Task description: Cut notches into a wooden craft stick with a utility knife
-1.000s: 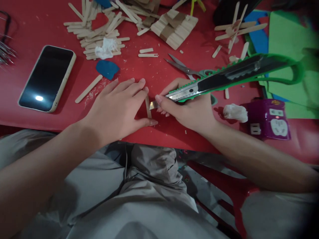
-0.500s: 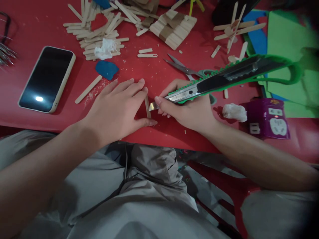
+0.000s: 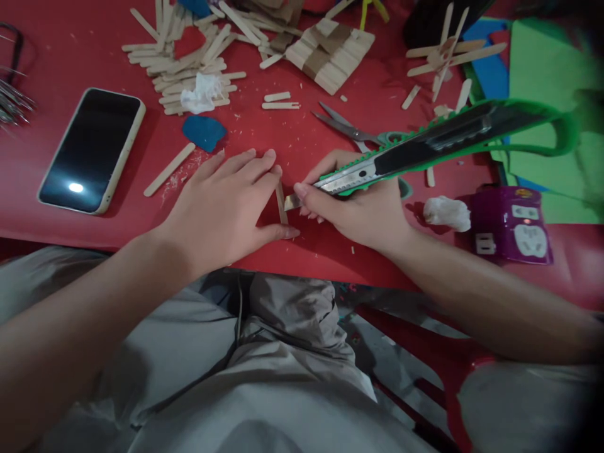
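A short wooden craft stick point(image 3: 282, 202) lies on the red table point(image 3: 302, 251) near its front edge. My left hand point(image 3: 226, 204) pins the stick flat, fingertips on its far end and thumb at its near end. My right hand point(image 3: 361, 204) is closed round a green and black utility knife point(image 3: 425, 148). The knife's blade tip rests against the stick's right edge, and its handle points up to the right.
A phone point(image 3: 89, 151) lies at the left. Heaps of loose sticks point(image 3: 189, 56), a glued stick panel point(image 3: 330, 53), scissors point(image 3: 346, 129), blue foam point(image 3: 204, 131), green paper point(image 3: 547, 82), a purple power strip point(image 3: 512, 226) and tissue wads point(image 3: 446, 212) crowd the back and right.
Almost nothing differs. Both hands keep their hold, and the knife blade stays at the stick with only a slight shift.
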A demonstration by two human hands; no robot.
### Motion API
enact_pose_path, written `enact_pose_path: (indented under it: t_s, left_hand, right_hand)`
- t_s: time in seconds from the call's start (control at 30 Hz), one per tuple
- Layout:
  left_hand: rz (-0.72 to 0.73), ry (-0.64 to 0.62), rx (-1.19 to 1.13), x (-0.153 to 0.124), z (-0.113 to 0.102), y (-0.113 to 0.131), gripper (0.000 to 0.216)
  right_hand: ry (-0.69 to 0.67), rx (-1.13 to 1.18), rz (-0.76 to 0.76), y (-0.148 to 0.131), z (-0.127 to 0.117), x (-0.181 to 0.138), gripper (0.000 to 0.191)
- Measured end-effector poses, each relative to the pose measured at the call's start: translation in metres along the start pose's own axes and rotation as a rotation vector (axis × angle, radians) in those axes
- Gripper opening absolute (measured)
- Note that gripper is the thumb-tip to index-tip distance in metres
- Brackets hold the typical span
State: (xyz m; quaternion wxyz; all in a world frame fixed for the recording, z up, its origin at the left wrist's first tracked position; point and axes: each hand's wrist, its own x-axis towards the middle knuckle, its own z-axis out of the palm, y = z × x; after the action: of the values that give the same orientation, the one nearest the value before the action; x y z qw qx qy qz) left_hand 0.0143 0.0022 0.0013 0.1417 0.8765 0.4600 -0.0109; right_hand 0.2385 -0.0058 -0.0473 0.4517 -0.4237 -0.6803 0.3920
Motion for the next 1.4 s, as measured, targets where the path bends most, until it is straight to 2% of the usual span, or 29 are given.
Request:
enact_pose_path:
  t_s: [0.37, 0.9, 1.07, 1.27, 1.4]
  left_hand:
    - [-0.024, -0.035, 0.032, 0.001, -0.003, 0.005, 0.082]
    - [0.023, 0.013, 0.049, -0.001, 0.001, -0.001, 0.078]
    - [0.04, -0.009, 0.046, -0.001, -0.001, -0.006, 0.079]
    - [0.092, -0.059, -0.032, 0.002, -0.002, -0.02, 0.08]
    - [0.117, -0.046, -0.042, 0.002, -0.001, -0.024, 0.077]
  right_hand:
    - [0.026, -0.02, 0.048, -0.002, 0.001, 0.001, 0.019]
    - [0.066, -0.003, 0.116, -0.004, 0.002, 0.001, 0.019]
    - [-0.01, 0.008, 0.106, -0.009, -0.001, 0.003, 0.024]
    - [-0.112, -0.044, 0.066, -0.014, -0.008, 0.005, 0.006]
    - [-0.161, -0.118, 0.034, -0.013, -0.01, 0.006, 0.008]
